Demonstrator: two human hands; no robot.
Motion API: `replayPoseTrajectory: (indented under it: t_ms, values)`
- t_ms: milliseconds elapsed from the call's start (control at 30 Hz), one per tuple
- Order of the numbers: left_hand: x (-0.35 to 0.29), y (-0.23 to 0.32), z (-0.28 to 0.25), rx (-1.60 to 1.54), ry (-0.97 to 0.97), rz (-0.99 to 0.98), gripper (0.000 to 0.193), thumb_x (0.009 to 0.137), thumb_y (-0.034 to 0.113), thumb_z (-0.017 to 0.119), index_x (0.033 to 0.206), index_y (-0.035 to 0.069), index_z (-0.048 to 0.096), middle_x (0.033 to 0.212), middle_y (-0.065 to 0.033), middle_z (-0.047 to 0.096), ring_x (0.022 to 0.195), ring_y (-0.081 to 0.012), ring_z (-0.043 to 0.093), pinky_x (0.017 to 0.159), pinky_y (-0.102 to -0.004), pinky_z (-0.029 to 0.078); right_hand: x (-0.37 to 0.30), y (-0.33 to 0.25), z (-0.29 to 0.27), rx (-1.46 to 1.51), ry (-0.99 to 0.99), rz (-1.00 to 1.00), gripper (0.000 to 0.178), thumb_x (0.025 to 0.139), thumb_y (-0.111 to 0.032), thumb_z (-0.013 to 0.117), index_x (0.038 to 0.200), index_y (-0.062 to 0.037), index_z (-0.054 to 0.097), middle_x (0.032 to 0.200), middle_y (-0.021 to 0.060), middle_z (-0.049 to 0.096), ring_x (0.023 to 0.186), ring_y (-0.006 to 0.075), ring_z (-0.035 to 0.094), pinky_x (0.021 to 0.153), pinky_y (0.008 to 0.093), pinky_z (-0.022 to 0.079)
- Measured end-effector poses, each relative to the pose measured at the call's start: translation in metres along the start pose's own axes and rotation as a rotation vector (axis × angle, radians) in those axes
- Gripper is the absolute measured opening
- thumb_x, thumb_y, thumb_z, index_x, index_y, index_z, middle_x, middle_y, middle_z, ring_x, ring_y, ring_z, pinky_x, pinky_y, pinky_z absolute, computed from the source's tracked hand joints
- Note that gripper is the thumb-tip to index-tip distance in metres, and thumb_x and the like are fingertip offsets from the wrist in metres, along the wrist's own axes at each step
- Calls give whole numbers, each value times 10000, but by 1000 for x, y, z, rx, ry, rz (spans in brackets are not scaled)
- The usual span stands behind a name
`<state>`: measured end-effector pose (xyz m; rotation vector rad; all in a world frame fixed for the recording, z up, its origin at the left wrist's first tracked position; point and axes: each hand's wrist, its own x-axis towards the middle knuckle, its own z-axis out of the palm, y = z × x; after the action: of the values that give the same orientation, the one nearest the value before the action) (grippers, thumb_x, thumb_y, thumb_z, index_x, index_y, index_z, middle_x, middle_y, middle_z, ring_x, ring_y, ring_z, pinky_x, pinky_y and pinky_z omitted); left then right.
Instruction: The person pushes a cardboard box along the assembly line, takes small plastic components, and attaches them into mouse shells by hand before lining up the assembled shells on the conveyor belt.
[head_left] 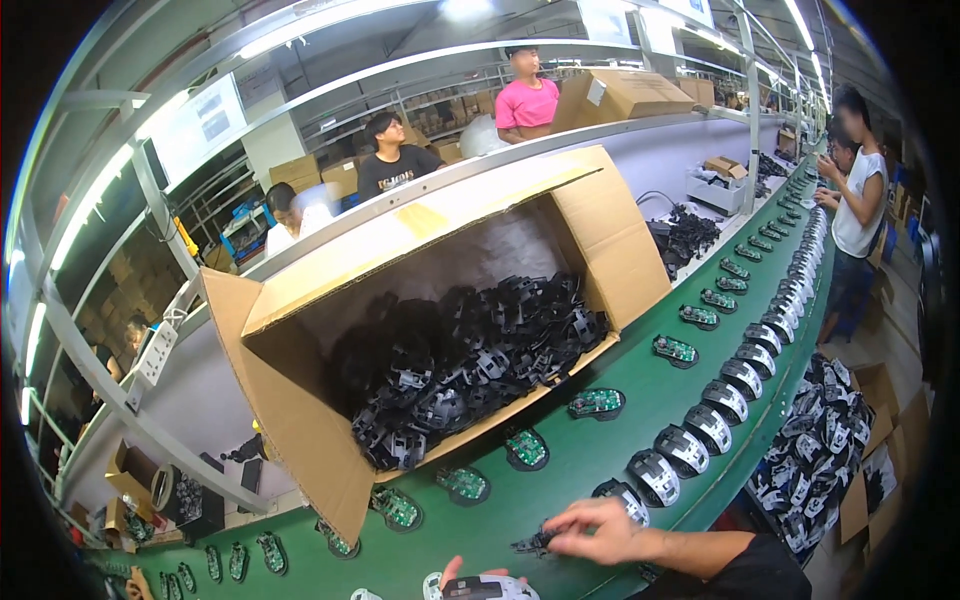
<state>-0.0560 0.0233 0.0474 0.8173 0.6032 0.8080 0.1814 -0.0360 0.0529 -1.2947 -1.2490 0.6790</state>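
At the lower edge, my left hand (pixel 453 571) is closed around a silver-and-black computer mouse shell (pixel 492 588); most of this hand lies outside the picture. Just above and to the right, my right hand (pixel 602 532) pinches a small black plastic part (pixel 531 544) over the green conveyor belt (pixel 580 465). Beside my right hand begins a row of silver-and-black mouse shells (pixel 654 478) along the belt's right side. Mouse bases with green circuit boards (pixel 463 485) lie in a line left of that row.
A large open cardboard box (pixel 420 225) of black plastic parts (pixel 480 360) leans over the belt. More mouse shells (pixel 815 450) fill a container on the right. Co-workers stand or sit beyond the partition, and a person in a white top (pixel 860 210) stands at the belt's far right.
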Motion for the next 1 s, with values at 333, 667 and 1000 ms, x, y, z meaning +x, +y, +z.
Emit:
replayPoseTrajectory:
  t_ms: [333,667,1000]
  values:
    - [9,6,-3,263,-269,-49,796,664,81,784,1339,42,363,1253,-237,545,1113,-331,581,932,-431,493,-32,14,-179,-1163,469,373,185,804,-197,573,829,-70,707,765,153,624,742,354,621,691,436,508]
    - [8,9,2,136,-212,-110,799,683,154,757,1363,8,365,1261,-231,536,1131,-311,561,960,-421,466,-46,41,-179,-1100,521,478,223,774,-193,553,812,-60,728,711,160,617,724,342,612,688,433,503]
    - [5,14,0,299,-223,-182,779,685,175,764,1347,0,393,1253,-208,547,1119,-286,565,961,-397,458,-46,40,-181,-1038,446,524,230,791,-219,599,923,-70,713,831,127,659,811,302,643,741,419,512]
